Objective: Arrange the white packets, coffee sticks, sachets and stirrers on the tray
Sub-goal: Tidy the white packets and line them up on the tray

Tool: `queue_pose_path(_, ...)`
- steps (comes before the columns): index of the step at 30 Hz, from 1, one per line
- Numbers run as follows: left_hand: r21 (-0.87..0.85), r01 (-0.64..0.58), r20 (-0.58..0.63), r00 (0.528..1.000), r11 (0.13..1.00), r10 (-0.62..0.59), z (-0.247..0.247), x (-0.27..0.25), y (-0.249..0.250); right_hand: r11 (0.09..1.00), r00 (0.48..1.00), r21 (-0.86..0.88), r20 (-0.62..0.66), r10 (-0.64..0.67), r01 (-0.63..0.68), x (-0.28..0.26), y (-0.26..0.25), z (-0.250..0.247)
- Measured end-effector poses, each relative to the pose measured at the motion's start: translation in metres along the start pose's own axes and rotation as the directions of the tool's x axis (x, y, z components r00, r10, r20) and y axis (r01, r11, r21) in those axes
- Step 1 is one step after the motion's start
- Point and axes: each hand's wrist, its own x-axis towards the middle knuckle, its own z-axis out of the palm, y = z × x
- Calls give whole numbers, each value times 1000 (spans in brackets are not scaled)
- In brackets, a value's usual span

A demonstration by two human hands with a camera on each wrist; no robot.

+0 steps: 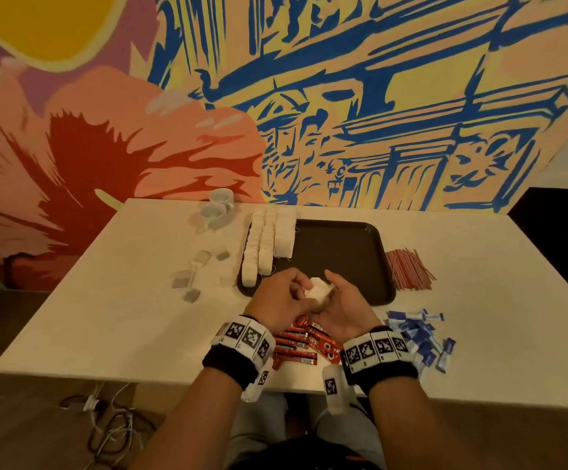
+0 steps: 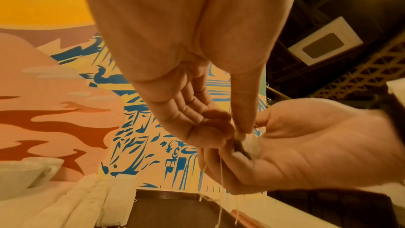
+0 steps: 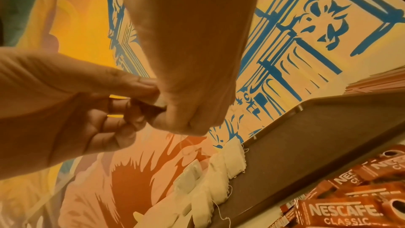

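Both hands meet over the near edge of the dark brown tray [image 1: 340, 245]. My right hand [image 1: 335, 293] cups a small stack of white packets [image 1: 316, 291], and my left hand [image 1: 296, 288] pinches the stack's left side. In the left wrist view the left fingertips [image 2: 237, 132] pinch a packet [image 2: 251, 143] with threads hanging below. Rows of white packets [image 1: 265, 245] lie along the tray's left side. Red coffee sticks [image 1: 297, 346] lie under my wrists. Blue sachets [image 1: 418, 337] are piled at the right, and red stirrers [image 1: 408, 269] lie right of the tray.
Two white cups [image 1: 217, 206] stand at the table's far side, left of the tray. A few loose greyish packets [image 1: 191, 273] lie on the table's left part. Cables [image 1: 106, 422] trail on the floor below the table's front edge.
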Motion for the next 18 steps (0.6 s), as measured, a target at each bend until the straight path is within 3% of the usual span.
queue_pose_path(9,-203,-56,-36,998,977,50,-15,1,-1,999,999,-34,32,-20,21,4,0,4)
queue_pose_path(14,-117,-36,-7,999,992,35,-12,2,-2,998,995,-45,80,55,-52,24,-1,-5)
queue_pose_path(18,21,-19,-8,1000,1000,19,-11,3,2,999,999,-31,47,21,-20,26,-8,-4)
